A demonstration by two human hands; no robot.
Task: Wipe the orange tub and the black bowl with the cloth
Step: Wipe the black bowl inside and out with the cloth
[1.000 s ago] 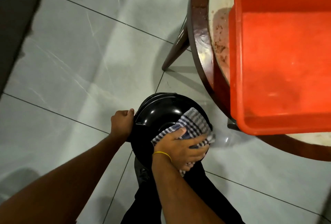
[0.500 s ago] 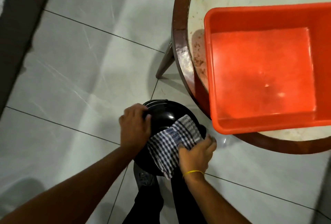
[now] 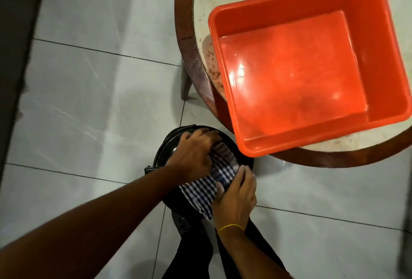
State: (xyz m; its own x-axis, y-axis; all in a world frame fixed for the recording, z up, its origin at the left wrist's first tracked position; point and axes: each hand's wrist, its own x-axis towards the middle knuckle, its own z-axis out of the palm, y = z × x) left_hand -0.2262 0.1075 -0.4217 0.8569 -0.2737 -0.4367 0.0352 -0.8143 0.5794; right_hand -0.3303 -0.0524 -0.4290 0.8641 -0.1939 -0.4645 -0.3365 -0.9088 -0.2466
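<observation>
One black bowl [image 3: 166,151] was held low over the pale tiled floor [image 3: 89,100], just off the near-left edge of the round table [image 3: 187,51], and nearly all of its top was covered by hands and fabric, so whatever lay inside could not be made out. The left hand [image 3: 195,153] lay spread over the bowl's far half, fingers together and pressing on the cloth [image 3: 205,191]; whether they pinched the fabric or only pushed on it could not be told. One cloth, checked blue and white, was draped across the bowl from under that hand to its near rim, where a loose end hung down. The right hand [image 3: 236,194], a yellow band [image 3: 230,227] at its wrist, was closed on the cloth at the bowl's near-right rim. Below the bowl showed two legs in dark trousers [image 3: 263,247].

Farther right, one orange tub [image 3: 312,73] stood on the stained tabletop with its near-left corner jutting past the table's wooden rim. Its glossy bottom held nothing. One table leg [image 3: 185,84] showed under the left edge.
</observation>
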